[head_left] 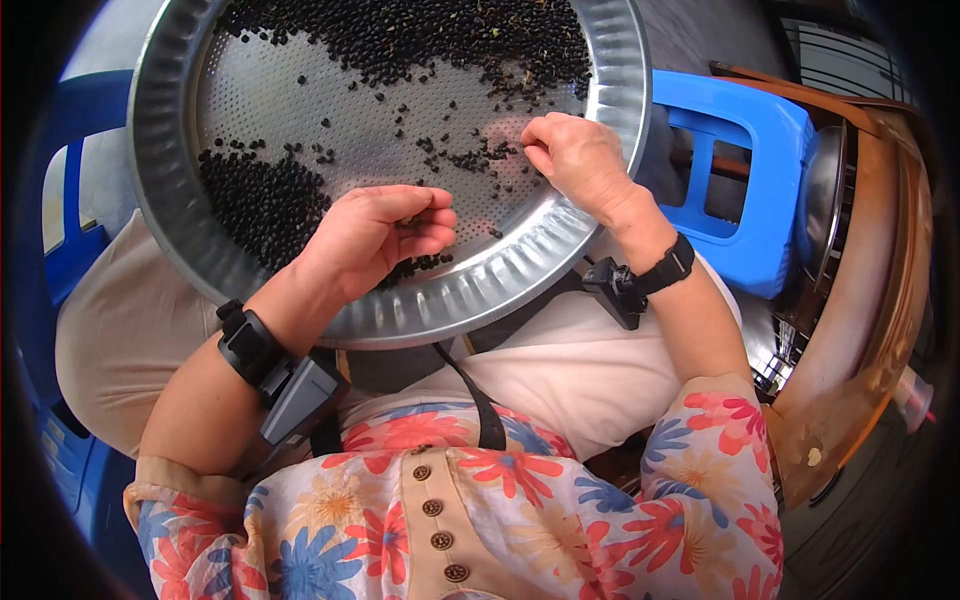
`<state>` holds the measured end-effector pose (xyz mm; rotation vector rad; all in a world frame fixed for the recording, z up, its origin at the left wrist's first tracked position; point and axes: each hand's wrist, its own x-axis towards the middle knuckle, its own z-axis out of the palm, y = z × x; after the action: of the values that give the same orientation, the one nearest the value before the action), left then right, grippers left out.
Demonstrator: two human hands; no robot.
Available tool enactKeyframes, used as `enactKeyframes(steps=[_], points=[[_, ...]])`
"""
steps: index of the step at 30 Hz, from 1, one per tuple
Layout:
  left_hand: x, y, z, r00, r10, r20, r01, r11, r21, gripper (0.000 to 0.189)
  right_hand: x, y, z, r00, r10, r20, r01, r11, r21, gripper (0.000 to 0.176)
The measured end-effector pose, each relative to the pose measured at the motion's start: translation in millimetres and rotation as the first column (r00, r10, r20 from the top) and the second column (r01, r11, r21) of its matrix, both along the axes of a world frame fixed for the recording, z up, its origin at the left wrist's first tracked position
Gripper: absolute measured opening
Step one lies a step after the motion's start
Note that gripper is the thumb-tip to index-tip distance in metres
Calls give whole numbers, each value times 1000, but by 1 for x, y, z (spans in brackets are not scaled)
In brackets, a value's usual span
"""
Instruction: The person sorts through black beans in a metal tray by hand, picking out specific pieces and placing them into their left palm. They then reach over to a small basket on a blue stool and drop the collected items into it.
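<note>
The floral shirt (red, blue, tan) has buttons at six o'clock. Black wristbands show at nine and three.

Your left hand curls over the perforated metal tray, near piled black beans; your right hand bends its fingers beside scattered ones, near the blue stool.

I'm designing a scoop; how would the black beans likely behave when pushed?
The black beans look small and rounded, so they'd probably roll and scatter. Shiny metal on the tray suggests little grip, though its raised rim would likely catch most strays.
</note>
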<state>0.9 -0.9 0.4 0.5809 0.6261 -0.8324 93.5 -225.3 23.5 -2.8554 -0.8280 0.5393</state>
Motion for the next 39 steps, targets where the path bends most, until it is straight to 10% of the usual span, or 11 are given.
enactKeyframes(steps=[13,17,20,29,33,35,39], points=[[0,0,1,1000,18,-14,-18,1000,-10,18,-3,11,-5,997,-80,-4,80,997,-22,9],[-3,-2,-9,1000,23,-12,-23,1000,-11,20,-44,51,5,989,141,-47,-109,903,416,11],[-6,-3,-8,1000,21,-3,-21,999,-38,22,-59,61,10,946,324,-21,-298,891,343,11],[-2,0,-3,1000,-7,16,7,1000,2,22,-1,5,1,980,-60,190,45,996,80,11],[-1,-2,-2,1000,-11,15,11,1000,-1,22,-6,9,3,981,-194,22,195,974,-117,13],[-1,-3,-4,1000,-21,14,21,1000,-3,22,-11,16,6,931,-46,-363,69,996,51,15],[-2,-3,-4,1000,-26,13,26,1000,-12,22,-4,9,-16,984,-132,116,102,966,239,9]])
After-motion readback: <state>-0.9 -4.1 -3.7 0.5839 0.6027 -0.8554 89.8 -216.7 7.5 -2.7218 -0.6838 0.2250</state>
